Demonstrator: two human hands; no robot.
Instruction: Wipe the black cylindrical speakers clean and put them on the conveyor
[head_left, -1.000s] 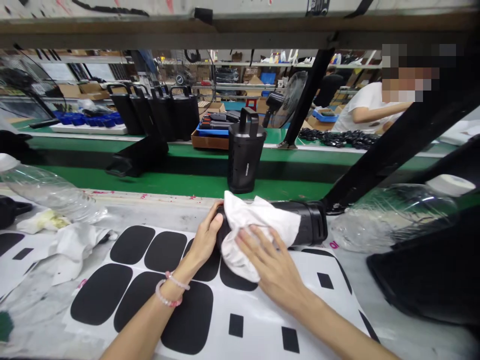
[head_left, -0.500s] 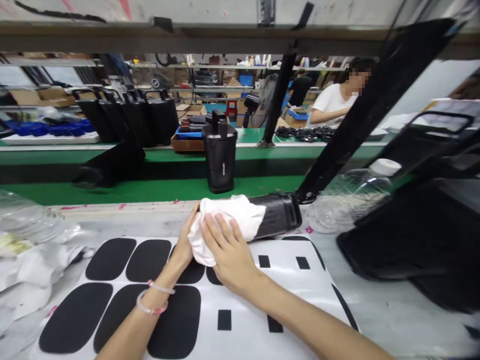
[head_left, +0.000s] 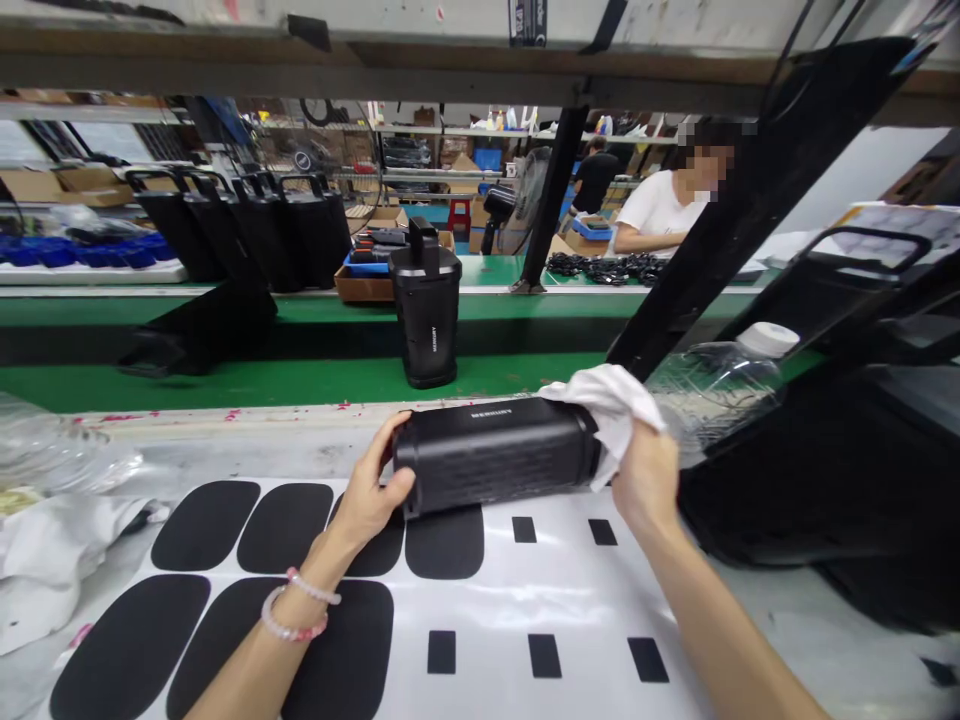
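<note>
A black box-shaped device with white lettering on its upper face is held lying on its side above the sheet. My left hand grips its left end, thumb on the near side and fingers behind. At the device's right end, my right hand is closed on a white cloth, which drapes over that end. Part of my right fingers is hidden by the cloth. Beneath the device lies a white sheet with rounded black pads and small black rectangles.
Another such device stands upright on the green bench. To the right are a clear plastic bottle and black cases. White cloths lie at left. A slanted black post crosses the right. A co-worker sits beyond.
My right hand has moved right with the cloth, from the device's left part to its right end. The device has turned, so its lettering now shows. My left hand now grips its bare left end.
</note>
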